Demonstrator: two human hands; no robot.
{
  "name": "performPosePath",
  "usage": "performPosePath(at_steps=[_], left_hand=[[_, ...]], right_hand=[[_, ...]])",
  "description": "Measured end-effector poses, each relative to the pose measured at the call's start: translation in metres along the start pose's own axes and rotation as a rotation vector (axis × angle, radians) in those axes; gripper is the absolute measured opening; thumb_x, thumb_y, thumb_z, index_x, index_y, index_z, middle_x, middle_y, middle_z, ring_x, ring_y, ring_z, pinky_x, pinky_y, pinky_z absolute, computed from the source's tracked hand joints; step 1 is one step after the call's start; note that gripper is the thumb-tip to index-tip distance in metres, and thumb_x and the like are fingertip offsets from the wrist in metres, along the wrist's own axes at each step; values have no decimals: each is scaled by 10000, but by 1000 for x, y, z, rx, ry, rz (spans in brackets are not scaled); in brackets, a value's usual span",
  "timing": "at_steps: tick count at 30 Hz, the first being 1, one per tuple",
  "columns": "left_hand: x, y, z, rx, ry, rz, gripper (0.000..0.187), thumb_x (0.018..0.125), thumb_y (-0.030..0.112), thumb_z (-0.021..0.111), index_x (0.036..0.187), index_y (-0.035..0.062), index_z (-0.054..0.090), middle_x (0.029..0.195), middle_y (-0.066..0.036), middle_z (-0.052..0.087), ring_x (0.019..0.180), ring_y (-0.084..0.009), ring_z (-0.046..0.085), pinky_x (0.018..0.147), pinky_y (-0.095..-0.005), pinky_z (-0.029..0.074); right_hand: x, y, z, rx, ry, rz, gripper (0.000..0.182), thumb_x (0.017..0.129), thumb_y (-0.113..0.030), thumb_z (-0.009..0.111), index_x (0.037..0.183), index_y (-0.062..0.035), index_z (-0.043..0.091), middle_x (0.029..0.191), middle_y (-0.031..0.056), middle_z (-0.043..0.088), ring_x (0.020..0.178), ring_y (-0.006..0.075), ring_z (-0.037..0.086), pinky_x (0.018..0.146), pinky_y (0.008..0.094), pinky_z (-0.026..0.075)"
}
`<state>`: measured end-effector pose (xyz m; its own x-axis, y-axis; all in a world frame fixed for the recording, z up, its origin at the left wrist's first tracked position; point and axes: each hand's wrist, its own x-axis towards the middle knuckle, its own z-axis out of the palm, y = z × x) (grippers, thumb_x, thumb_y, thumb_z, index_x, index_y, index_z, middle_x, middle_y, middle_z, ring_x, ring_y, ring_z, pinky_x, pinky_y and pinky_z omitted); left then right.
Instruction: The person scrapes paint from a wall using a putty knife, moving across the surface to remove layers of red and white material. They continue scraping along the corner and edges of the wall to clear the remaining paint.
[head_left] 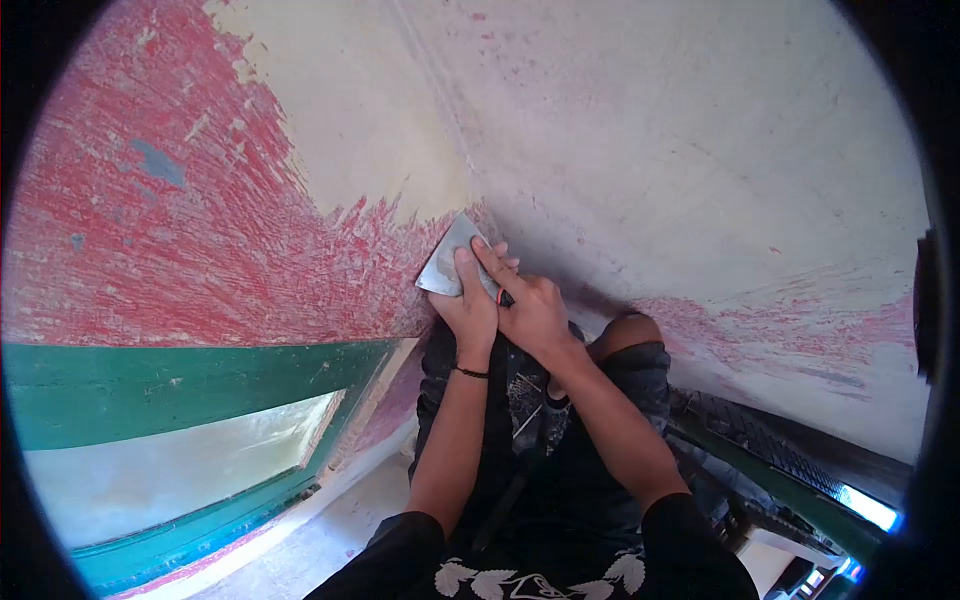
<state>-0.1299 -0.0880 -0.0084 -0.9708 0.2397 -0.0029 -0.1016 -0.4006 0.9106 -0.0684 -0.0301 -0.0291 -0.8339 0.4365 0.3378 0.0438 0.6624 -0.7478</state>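
Note:
A wide-bladed scraper [443,262] is tilted against the wall near the inner corner, with pale residue on its metal blade. My left hand [470,315] grips it from below, thumb laid along the blade; a dark band circles that wrist. Around the red and black handle [505,297], mostly hidden, my right hand [537,318] is closed, and its index finger presses on the blade. The left wall carries rough, scratched red paint [200,220]. Above the blade, a smooth cream layer [370,110] ends in a ragged edge over the red.
Below the red area runs a green window frame [180,385] with a pale pane [180,480]. The whitish right wall [700,150] meets the left one at the corner, with faded pink patches low down. My bent knee [630,335] is close to that wall.

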Motion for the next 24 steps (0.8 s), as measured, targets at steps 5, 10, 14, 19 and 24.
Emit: performPosePath(at_steps=[5,10,14,19,24], left_hand=[[8,6,6,-22,-24,-2,333,1037,220,507,1192,-75,494,930,-212,691,707,-270,695,652,-368,595],[1,3,-5,6,-17,-44,343,1033,224,521,1156,-96,527,951,-200,696,769,-259,700,658,-363,592],[7,3,5,-45,-19,-19,345,1035,219,506,1217,-74,486,931,-219,697,720,-266,699,638,-374,593],[5,0,-4,10,-29,-13,324,1037,222,506,1179,-69,507,924,-215,699,701,-265,696,639,-369,592],[5,-1,-6,-21,-20,-40,364,1033,218,520,1237,-77,457,970,-252,684,748,-292,701,684,-400,610]], right_hand=[[5,-4,-3,59,55,-4,813,741,-56,674,1466,-349,456,746,215,666,649,382,672,612,465,560],[3,1,3,28,34,-26,846,732,-35,646,1480,-365,428,681,210,643,618,376,662,617,472,561],[8,-2,-6,-24,21,-7,834,737,-51,650,1477,-368,431,673,197,641,610,377,658,619,478,562],[6,-2,1,-4,77,-27,827,747,-65,660,1476,-379,426,660,178,637,616,373,659,617,479,562],[7,-6,-6,-22,34,-8,827,752,-70,670,1476,-385,423,678,181,650,612,363,664,612,480,559]])
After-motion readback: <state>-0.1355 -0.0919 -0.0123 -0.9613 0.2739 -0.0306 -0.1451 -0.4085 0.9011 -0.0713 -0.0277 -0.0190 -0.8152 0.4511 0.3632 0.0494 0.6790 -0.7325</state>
